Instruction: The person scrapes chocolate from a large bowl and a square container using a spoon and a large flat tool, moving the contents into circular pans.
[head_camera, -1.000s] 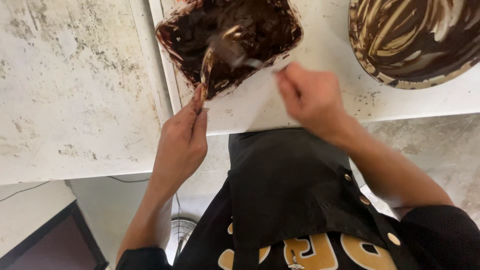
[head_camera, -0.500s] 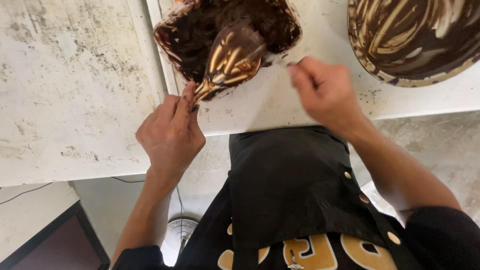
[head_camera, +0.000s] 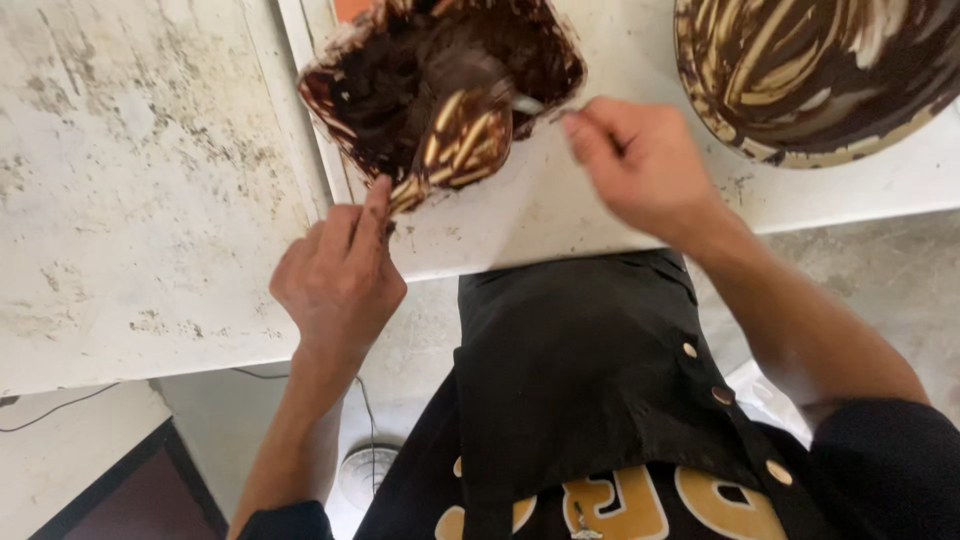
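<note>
A spatula (head_camera: 455, 145) lies in the upper middle of the frame, its broad blade streaked brown and cream. Its long axis runs on a slant, from the narrow end at lower left, by the pan's near corner, up to the blade at upper right. The blade sits over the dark batter in a square pan (head_camera: 340, 75) on the white worktop (head_camera: 560, 215); the pan's far edge is cut off by the top of the frame.

The left hand (head_camera: 340, 275), at centre left, is loosely curled, its fingertips pinched on the spatula's lower end just below the pan's corner. How much handle lies under the fingers cannot be made out.

The right hand (head_camera: 645, 165), right of centre, is closed in a loose fist with thumb and forefinger pinched together beside the pan's right side. A thin pale thing shows between that pinch and the pan, but it is blurred, and whether the hand holds it cannot be told.

At upper right a round bowl (head_camera: 800, 150), smeared with brown and cream streaks, is cut off by the top and right edges. A stained pale surface (head_camera: 140, 200) fills the left of the frame. A black apron (head_camera: 580, 370) covers the lower middle.
</note>
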